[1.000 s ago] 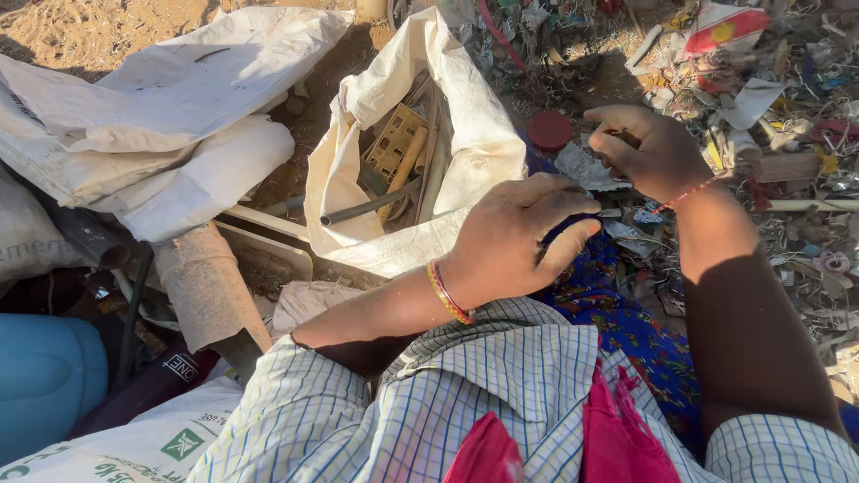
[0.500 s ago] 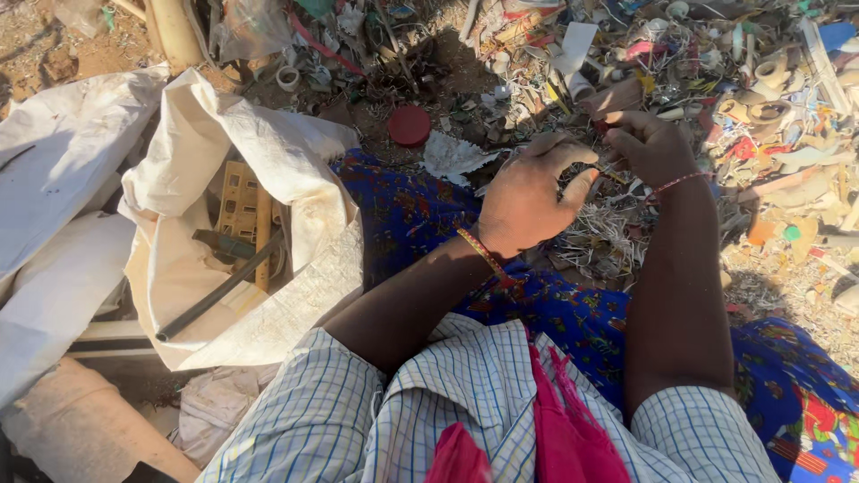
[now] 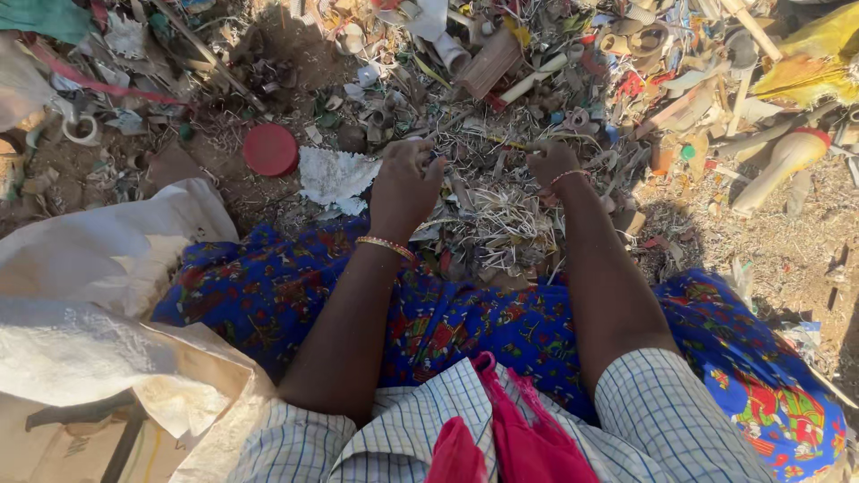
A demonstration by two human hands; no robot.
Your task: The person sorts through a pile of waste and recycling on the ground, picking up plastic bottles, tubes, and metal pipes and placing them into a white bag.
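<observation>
My left hand (image 3: 407, 183) reaches into a heap of mixed scrap (image 3: 501, 215) on the ground in front of my lap, its fingers curled down among thin pale strips and sticks. My right hand (image 3: 553, 164) is beside it, a little farther out, fingers closed around something small in the same heap; what it grips is hidden. A gold bangle sits on my left wrist and a thin bracelet on the right. A blue patterned cloth (image 3: 501, 331) covers my lap under both forearms.
A red round lid (image 3: 270, 149) and a torn white scrap (image 3: 335, 177) lie left of my hands. A white woven sack (image 3: 107, 295) stands open at the lower left. Plastic tubes, pipe pieces and a yellow bag (image 3: 810, 63) litter the far ground.
The view has swung right, away from the white sack. Both hands have dropped from working a dark thin piece between them down into the scrap heap.
</observation>
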